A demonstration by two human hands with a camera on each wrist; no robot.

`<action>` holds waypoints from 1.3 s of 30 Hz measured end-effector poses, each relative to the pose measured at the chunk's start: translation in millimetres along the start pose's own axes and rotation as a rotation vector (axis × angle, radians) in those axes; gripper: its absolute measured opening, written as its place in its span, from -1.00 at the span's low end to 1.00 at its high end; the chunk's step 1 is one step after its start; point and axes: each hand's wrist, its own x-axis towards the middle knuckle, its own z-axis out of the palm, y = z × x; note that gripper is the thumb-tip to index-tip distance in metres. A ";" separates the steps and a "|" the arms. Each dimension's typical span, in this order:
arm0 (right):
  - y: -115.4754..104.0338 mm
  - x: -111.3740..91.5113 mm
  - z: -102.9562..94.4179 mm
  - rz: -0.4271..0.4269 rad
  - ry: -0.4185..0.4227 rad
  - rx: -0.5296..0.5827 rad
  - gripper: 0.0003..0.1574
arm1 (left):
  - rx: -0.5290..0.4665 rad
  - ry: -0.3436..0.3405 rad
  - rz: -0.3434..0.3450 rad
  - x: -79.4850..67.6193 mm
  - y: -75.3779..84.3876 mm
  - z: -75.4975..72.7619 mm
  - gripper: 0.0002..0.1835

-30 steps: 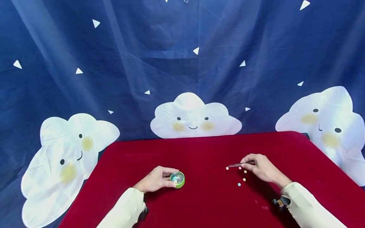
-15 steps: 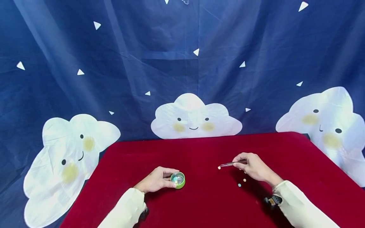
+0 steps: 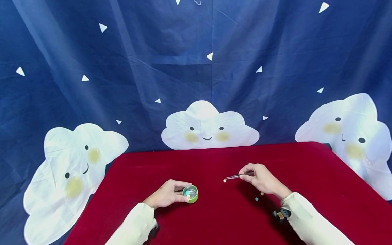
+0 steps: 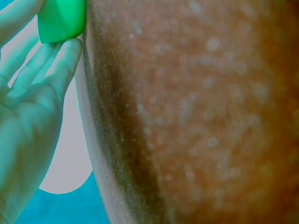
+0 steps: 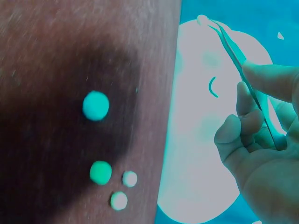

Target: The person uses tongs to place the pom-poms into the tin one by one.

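Observation:
My left hand (image 3: 167,194) holds a small round green tin (image 3: 193,201) by its side, thumb and fingers about its rim. Inside it lie a few small pale blue and yellowish balls (image 3: 188,194). In the left wrist view the tin (image 4: 63,23) shows at the fingertips. My right hand (image 3: 261,179) pinches a pair of bent-tip tweezers (image 3: 234,176), to the right of the tin and raised over the cloth. A small pale ball (image 3: 225,181) is gripped at the tweezers' tips, also visible in the right wrist view as a whitish ball (image 5: 202,19).
Several small balls lie on the red cloth-covered table (image 3: 214,221), among them a blue ball (image 3: 256,199) and a yellow ball (image 3: 262,193) below the right hand. The right wrist view shows more, including a whitish ball (image 5: 119,201). A blue curtain (image 3: 183,75) with clouds hangs behind.
My right hand has moved left toward the tin, carrying the tweezers and the pale ball off the spot among the other balls. The left hand and tin stay put.

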 end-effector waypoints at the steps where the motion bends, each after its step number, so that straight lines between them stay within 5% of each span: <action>1: -1.1 0.8 1.3 -0.003 -0.001 0.004 -0.94 | -0.001 0.001 -0.001 -0.1 0.1 0.0 -0.43; 39: -41.4 31.5 45.9 -0.091 -0.072 0.101 -0.93 | 0.006 0.001 0.003 0.2 -1.0 -0.3 -0.44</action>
